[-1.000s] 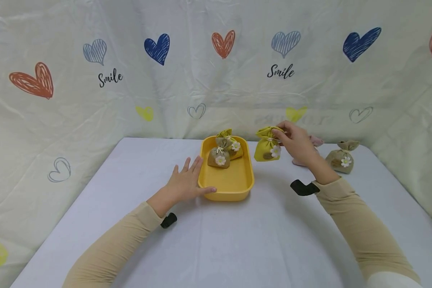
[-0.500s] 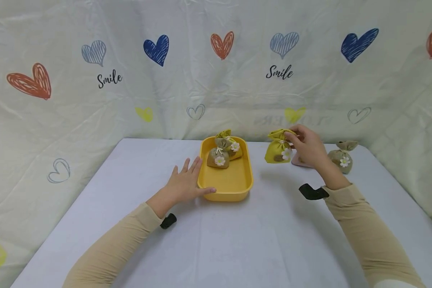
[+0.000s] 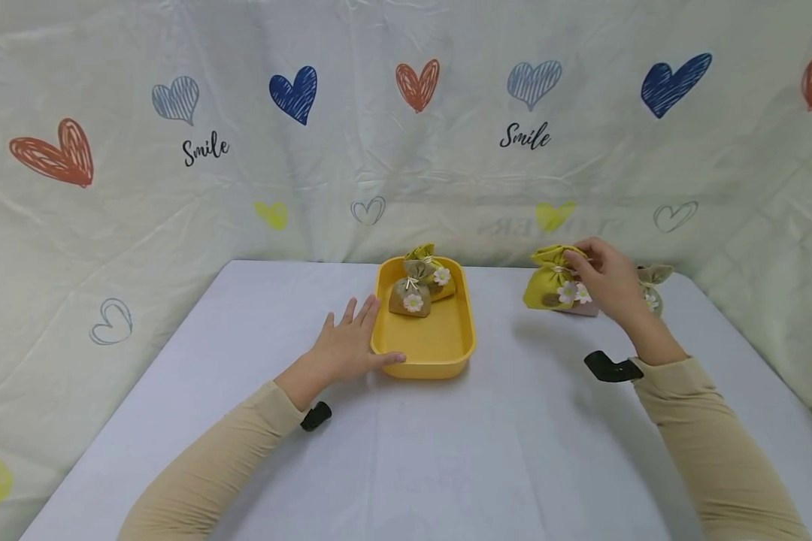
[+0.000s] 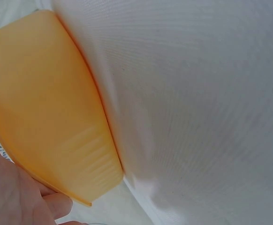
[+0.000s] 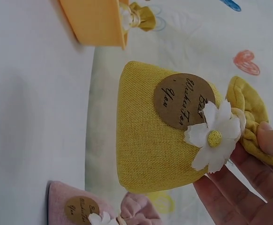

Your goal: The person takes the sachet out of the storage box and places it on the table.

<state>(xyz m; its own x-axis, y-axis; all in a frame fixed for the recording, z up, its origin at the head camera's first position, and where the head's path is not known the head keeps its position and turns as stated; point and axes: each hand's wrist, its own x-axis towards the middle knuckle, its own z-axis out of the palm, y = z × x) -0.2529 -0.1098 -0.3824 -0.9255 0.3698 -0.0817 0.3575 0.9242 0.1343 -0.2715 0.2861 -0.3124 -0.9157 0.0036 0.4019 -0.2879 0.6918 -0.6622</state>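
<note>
My right hand pinches the gathered neck of a yellow drawstring sachet and holds it above the table. The right wrist view shows the sachet's white cloth flower and round brown tag. Behind it sits a pink sachet, mostly hidden in the head view. My left hand rests with fingers spread along the left rim of a yellow plastic tray. Inside the tray's far end stand a beige sachet and another yellow sachet, partly behind it.
A beige sachet stands on the right of the white-covered table, partly behind my right hand. A white curtain printed with hearts hangs at the table's far edge.
My right hand has carried the yellow sachet rightward, from beside the tray to in front of the pink sachet. The left hand and the tray have stayed in place.
</note>
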